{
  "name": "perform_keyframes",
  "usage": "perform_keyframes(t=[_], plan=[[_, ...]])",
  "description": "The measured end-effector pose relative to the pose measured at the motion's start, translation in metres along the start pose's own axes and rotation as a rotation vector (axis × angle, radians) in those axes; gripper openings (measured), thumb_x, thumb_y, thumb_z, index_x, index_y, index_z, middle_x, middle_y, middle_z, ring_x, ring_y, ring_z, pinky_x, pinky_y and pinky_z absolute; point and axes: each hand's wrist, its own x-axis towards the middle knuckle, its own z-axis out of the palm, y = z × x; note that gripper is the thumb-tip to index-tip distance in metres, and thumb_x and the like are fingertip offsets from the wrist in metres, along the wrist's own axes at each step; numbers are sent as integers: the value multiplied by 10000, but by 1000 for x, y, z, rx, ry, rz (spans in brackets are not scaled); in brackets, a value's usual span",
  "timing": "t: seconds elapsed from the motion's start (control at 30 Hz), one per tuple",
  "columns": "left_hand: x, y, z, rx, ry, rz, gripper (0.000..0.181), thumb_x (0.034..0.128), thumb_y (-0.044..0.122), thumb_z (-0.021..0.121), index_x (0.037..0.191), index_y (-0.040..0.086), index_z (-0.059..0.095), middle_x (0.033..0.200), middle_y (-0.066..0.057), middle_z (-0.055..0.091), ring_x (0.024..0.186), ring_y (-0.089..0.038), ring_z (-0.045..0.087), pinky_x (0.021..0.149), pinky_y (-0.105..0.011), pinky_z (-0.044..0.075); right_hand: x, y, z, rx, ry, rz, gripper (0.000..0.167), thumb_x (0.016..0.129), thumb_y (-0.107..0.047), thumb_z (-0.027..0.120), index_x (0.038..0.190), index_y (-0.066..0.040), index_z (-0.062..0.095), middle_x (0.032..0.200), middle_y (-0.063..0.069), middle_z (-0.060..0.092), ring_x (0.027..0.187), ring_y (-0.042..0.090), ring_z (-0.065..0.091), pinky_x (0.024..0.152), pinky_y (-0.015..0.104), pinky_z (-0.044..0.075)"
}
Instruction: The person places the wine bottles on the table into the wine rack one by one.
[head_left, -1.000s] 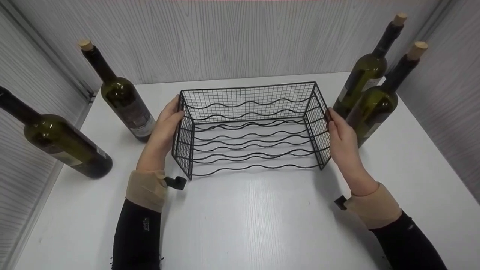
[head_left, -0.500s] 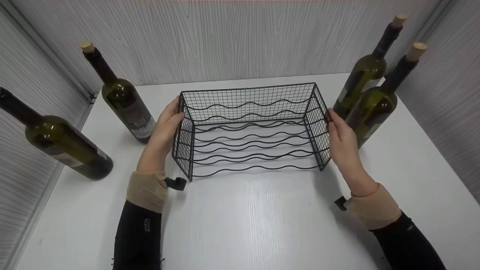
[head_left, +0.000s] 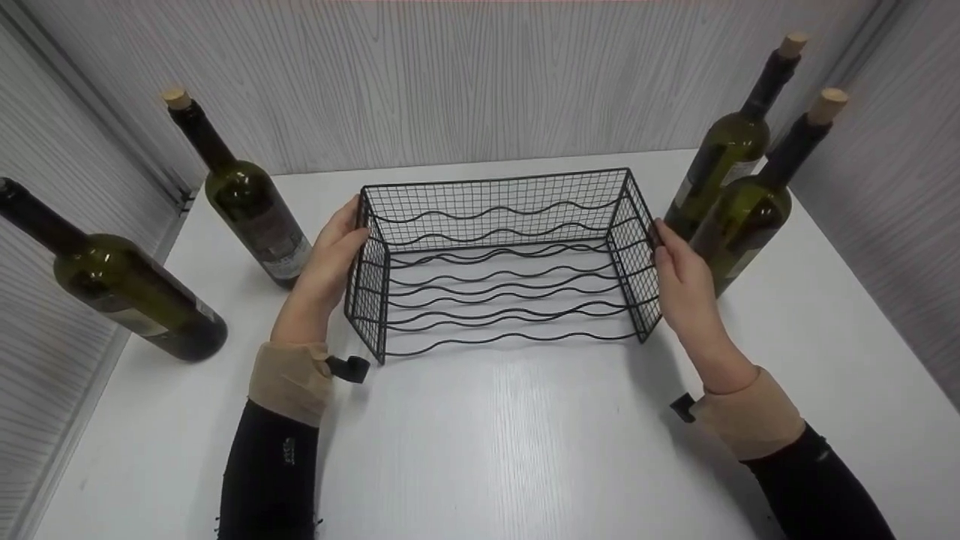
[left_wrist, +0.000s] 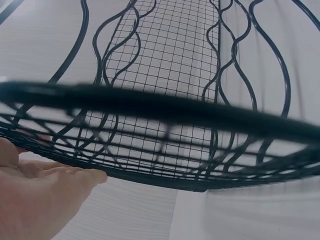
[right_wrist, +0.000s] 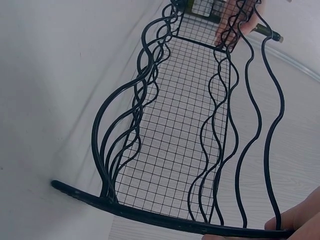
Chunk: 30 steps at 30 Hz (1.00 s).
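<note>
A: Nearest first, what do we find?
B: We note black sleeves (head_left: 270,480) above a white table (head_left: 495,442). Past them, the left hand (head_left: 326,262) and right hand (head_left: 686,289) each grip one end of a black wire rack (head_left: 501,246), fingers and thumbs closed on its end frames.
A: Its bearing?
B: Mid-table, we record, long axis crosswise between the hands, right end slightly farther off, long mesh wall on the far side. Table contact we cannot confirm.
A: Around and beyond?
B: Upright green bottles (head_left: 259,225), two off each end; farthest, a grained panel (head_left: 487,82).

Left grip (head_left: 322,262), right grip (head_left: 688,289) — well apart; forearms (head_left: 270,465) forward — right slanting inward.
</note>
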Motion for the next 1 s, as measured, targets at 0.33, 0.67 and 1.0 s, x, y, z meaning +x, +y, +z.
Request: perform_keyframes(t=[0.33,0.67,1.0], plan=[[-2,1,-1,-21,1,-17,659,1098,31,342,1689,-13,54,1783,-193,138,1674,-272,143,1382,-393,132,-1,0,0,29,-5,18,504,1161,-110,340,1650,9,301,1736,176,298,1621,283,283,1339,444,275],[-2,11,-1,41,0,-69,633,1126,44,336,1680,-38,39,1781,-201,123,1674,-274,136,1380,-373,133,-2,2,-3,117,-12,88,527,1163,-176,372,1662,-26,288,1733,143,311,1598,275,343,1328,443,311],[-9,30,-1,166,26,-116,720,1139,138,449,1680,-35,6,1789,-180,62,1678,-276,89,1380,-372,121,-17,0,-14,134,21,13,554,1153,-204,444,1658,-25,302,1720,94,370,1609,239,343,1295,261,341]])
